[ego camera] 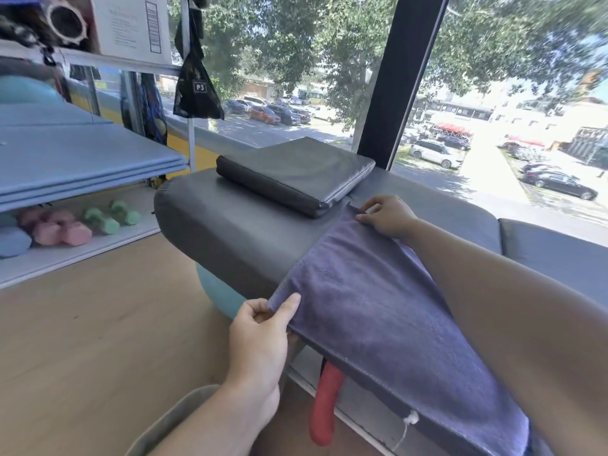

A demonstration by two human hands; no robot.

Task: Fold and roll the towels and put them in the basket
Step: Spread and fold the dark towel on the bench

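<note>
At the left of the frame a white metal shelf rack (82,255) holds folded blue mats (75,159) on its middle level and, on the bottom level, pink dumbbells (56,227) and green dumbbells (110,217); a blue roll beside them is cut off by the left edge. The bare wooden floor (98,324) lies open between the rack and the grey padded bench (230,225). At bottom centre the grey rounded rim of what may be a basket (171,419) shows, mostly hidden by the forearm, and its contents cannot be seen. The left hand (260,337) pinches the near corner of the purple microfibre towel (378,311) between thumb and curled fingers, at the bench's front edge. A red cylindrical object (325,406) hangs beneath that edge, its top hidden. A flat black cushion (296,172) lies on the bench in the upper centre. The towel lies spread flat across the bench, its lower end running out of the frame. The right hand (385,215) pinches the towel's far corner just beside the cushion. The right forearm covers the towel's right side.
</note>
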